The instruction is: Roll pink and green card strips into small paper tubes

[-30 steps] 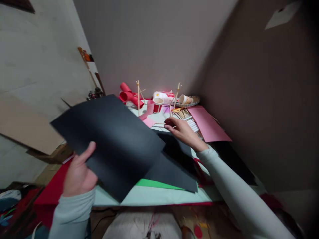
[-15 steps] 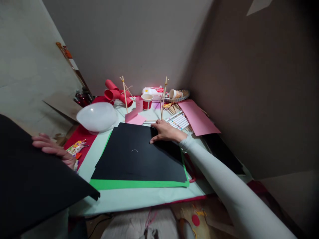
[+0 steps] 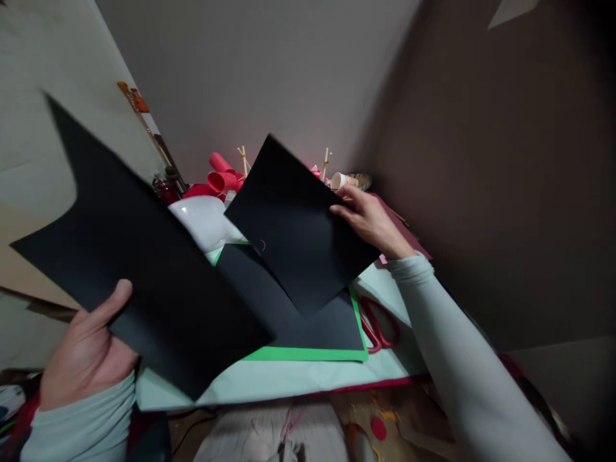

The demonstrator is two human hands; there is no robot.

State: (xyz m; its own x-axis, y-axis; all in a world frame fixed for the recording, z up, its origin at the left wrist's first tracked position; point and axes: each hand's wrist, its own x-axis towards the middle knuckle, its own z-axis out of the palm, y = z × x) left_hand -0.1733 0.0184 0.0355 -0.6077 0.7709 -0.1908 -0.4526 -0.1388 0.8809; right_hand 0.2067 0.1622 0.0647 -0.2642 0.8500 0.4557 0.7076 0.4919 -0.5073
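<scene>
My left hand (image 3: pixel 91 346) grips a large sheet of black paper (image 3: pixel 144 256) by its lower edge, thumb on top, the sheet tilted at the left. In my right hand (image 3: pixel 366 215), pinched at the upper right edge, is a second sheet of black paper (image 3: pixel 298 224) with a small pale curved mark near its left side. It is lifted at a slant over the table. Below both lies more black paper (image 3: pixel 308 330) on a green sheet (image 3: pixel 303 353). The held sheets partly cover this stack.
Red-handled scissors (image 3: pixel 378 327) lie right of the stack. A white bowl (image 3: pixel 199 221) sits at the back left, near red paper tubes (image 3: pixel 222 181). Behind the lifted sheet are stick frames (image 3: pixel 326 163) and a paper cup (image 3: pixel 342 181). Walls stand behind and to the right.
My right hand has picked up the top black sheet from the stack and raised it. My left hand has turned its sheet, so the thumb now shows on top.
</scene>
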